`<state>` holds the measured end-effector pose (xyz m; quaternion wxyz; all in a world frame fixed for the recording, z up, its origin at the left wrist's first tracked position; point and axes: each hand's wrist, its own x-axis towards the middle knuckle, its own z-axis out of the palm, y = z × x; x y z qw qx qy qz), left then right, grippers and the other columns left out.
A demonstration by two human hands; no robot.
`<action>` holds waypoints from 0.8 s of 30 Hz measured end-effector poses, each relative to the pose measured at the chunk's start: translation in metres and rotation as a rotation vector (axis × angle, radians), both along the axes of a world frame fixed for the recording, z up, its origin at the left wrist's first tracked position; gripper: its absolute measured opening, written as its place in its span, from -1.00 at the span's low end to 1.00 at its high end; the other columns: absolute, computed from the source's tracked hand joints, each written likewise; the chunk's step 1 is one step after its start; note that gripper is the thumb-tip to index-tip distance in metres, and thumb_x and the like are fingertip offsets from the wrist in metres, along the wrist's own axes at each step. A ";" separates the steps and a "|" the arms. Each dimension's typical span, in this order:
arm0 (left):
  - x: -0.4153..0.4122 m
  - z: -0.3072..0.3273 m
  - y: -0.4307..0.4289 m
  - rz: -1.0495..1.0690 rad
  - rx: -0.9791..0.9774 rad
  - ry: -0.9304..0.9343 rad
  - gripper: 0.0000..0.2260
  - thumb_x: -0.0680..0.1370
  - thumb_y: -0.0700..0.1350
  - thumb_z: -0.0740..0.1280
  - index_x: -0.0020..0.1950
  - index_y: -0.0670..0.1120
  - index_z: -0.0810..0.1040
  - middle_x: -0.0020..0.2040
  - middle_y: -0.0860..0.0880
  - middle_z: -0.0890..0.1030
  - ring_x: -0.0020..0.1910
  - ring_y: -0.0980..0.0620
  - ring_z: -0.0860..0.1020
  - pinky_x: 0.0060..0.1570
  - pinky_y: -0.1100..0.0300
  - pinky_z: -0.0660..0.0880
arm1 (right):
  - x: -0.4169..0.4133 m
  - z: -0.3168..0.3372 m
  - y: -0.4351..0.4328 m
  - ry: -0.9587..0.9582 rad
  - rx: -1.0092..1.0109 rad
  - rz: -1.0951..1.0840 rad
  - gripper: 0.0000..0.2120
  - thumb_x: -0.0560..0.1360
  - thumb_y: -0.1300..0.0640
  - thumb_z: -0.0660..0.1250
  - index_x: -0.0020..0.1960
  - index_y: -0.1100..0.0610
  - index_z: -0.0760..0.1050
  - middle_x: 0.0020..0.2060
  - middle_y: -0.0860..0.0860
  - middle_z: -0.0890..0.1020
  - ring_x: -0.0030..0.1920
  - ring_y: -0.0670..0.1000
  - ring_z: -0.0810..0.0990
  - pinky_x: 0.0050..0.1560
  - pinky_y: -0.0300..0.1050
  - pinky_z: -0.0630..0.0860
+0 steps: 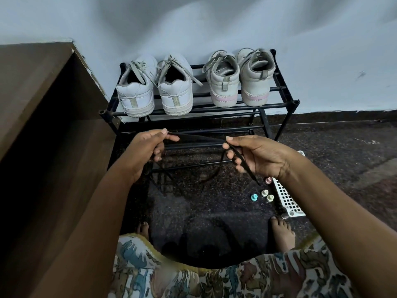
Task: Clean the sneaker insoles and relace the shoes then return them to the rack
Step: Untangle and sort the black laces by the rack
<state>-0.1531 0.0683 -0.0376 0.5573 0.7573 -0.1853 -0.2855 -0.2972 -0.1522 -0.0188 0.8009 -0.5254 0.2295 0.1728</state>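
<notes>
A black shoelace (pixel 199 137) is stretched between both hands in front of the black metal rack (pixel 277 106). My left hand (pixel 148 147) pinches one part of it, and my right hand (pixel 255 154) grips another, with loose lace hanging down from both. On the rack's top shelf stand a pair of white sneakers (pixel 137 91) at left and a pair of white sneakers with pink trim (pixel 255 82) at right, heels toward me, all with grey laces in them. No insole is in view.
A brown wooden cabinet (pixel 49 108) stands close on the left. A white plastic basket (pixel 286 198) lies on the dark speckled floor to the right, with several small coloured pegs (pixel 264 192) beside it. My bare feet (pixel 281 231) are near the bottom.
</notes>
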 end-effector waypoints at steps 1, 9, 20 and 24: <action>0.002 0.000 0.001 0.058 0.000 0.002 -0.68 0.64 -0.03 0.13 -0.07 -0.12 0.63 -0.55 0.07 0.29 -0.53 0.12 0.28 -0.34 0.22 0.29 | 0.000 0.000 0.000 0.001 -0.014 0.002 -0.85 0.38 0.01 0.33 -0.20 0.10 0.56 -0.43 -0.06 0.55 -0.51 -0.16 0.43 -0.46 -0.32 0.44; 0.010 -0.008 0.006 0.325 0.184 -0.013 -0.66 0.64 -0.12 0.14 -0.29 -0.15 0.52 -0.44 -0.07 0.46 -0.43 0.00 0.45 -0.43 0.33 0.38 | 0.000 0.001 0.001 0.008 -0.045 0.025 -0.85 0.47 0.04 0.29 -0.20 0.09 0.54 -0.43 -0.07 0.52 -0.53 -0.18 0.37 -0.51 -0.37 0.34; -0.054 -0.007 -0.035 -0.424 0.027 -0.146 -0.74 0.51 0.16 0.25 -0.06 -0.02 0.54 -0.11 0.00 0.61 -0.03 -0.04 0.56 0.10 0.01 0.45 | -0.001 0.006 0.026 -0.209 -0.396 0.189 -0.83 0.58 0.22 0.20 0.00 0.22 0.57 -0.25 0.08 0.60 -0.56 -0.20 0.32 -0.55 -0.42 0.16; -0.056 -0.015 -0.039 -0.380 -0.028 -0.228 -0.68 0.51 0.16 0.25 -0.12 -0.09 0.53 -0.11 -0.17 0.64 -0.02 -0.22 0.60 0.09 -0.24 0.46 | -0.002 0.011 0.030 -0.263 -0.404 0.151 -0.80 0.58 0.34 0.15 0.15 0.41 0.44 -0.20 0.21 0.58 -0.57 -0.24 0.43 -0.56 -0.46 0.26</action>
